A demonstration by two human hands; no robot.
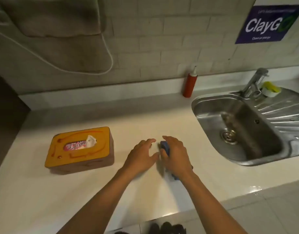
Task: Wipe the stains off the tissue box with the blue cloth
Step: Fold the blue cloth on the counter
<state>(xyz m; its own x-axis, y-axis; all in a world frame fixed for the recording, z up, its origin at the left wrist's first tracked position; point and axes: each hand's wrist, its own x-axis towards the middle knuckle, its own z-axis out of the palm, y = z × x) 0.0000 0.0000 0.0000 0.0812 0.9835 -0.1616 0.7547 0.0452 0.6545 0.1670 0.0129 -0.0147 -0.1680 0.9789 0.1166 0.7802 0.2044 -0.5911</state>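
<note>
The tissue box (81,150) lies on the white counter (77,191) at the left. It has an orange lid streaked with red stains and a white tissue poking from its slot. The blue cloth (165,147) is bunched up in my right hand (176,155), which grips it near the middle of the counter; a bit of cloth shows below the wrist. My left hand (142,155) hovers just left of the cloth with fingers spread and relaxed, holding nothing. Both hands are to the right of the box, apart from it.
A steel sink (204,105) with a tap (254,81) sits at the right. A red squeeze bottle (189,83) stands by the back wall. A yellow sponge in a white dish (270,89) rests behind the tap. A white cable hangs on the tiled wall.
</note>
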